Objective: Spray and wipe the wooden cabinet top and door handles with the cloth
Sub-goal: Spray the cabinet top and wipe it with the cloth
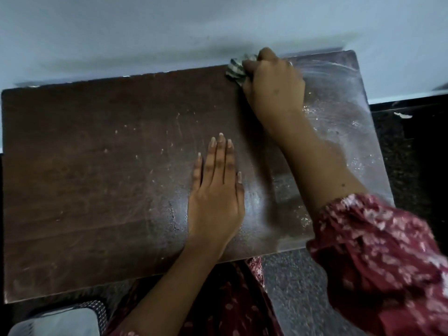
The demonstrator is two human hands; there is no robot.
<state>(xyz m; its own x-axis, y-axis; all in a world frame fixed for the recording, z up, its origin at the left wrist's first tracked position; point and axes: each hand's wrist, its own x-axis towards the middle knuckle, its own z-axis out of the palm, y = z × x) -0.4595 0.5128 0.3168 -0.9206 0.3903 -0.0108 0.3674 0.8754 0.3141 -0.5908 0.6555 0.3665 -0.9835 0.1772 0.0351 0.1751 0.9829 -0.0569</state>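
Sleeve (378, 260) of red patterned cloth sits nearest, below the right forearm, and the wiping reads as partly done. Just ahead, the left hand (215, 195) lies flat and open on the cabinet top (97, 166), fingers together and pointing away, gripping nothing; it seems to brace the body. The wood under and to the right of that palm shows pale streaks and a wet-looking sheen, which suggests this side has been sprayed and gone over. To the left of that hand the surface looks dull, with specks and scratches, so I judge that stretch is left to do. Farther off, the right hand (274, 81) is closed tight around the bunched checked cloth (236, 69), pressing it onto the back edge where the top meets the wall (169, 27). No spray bottle shows anywhere. The door handles are out of sight below the top, so their state cannot be told.
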